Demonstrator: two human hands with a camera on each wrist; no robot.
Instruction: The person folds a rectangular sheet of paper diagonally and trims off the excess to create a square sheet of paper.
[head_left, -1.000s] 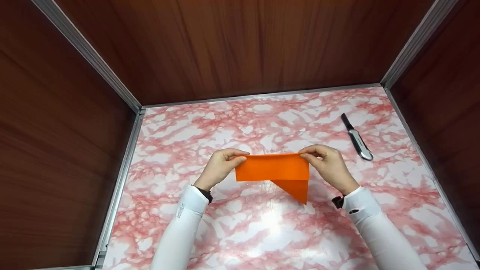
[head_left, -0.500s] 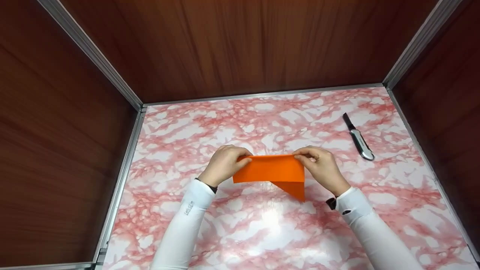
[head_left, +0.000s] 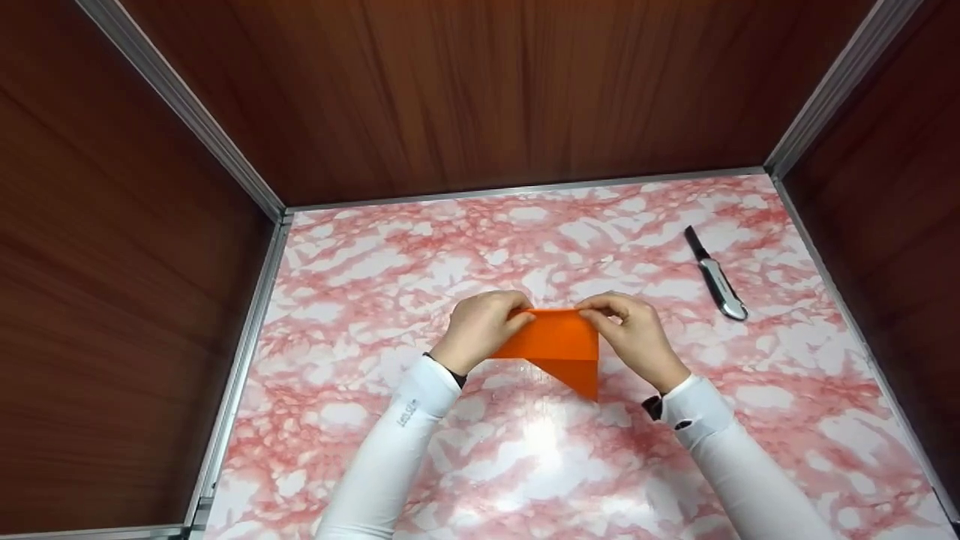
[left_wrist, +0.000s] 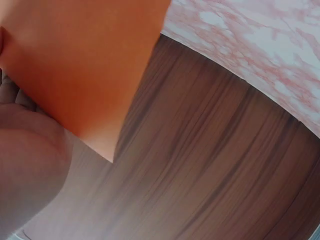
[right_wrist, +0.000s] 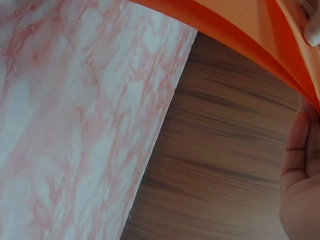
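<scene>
A folded sheet of orange paper (head_left: 559,337) is held up between both hands in the head view, its fold along the top and a triangular flap hanging lower at the right. My left hand (head_left: 484,326) pinches the top edge between thumb and fingers and covers the sheet's left part. At the upper right corner, the thumb and fingers of my right hand (head_left: 630,330) pinch the same edge. A pointed corner of the orange paper (left_wrist: 95,100) fills the upper left of the left wrist view. In the right wrist view the paper's layers (right_wrist: 235,30) stand slightly apart, near the fingers.
A utility knife (head_left: 718,281) with a grey and black handle and dark blade lies at the right on the pink-and-white marbled table (head_left: 390,255). Brown wood-grain panels (head_left: 487,97) with metal edge strips wall in the back and both sides.
My left hand has slid right along the paper's top edge, closer to the right hand, covering more of the sheet. The right hand has shifted slightly left. The knife has stayed put.
</scene>
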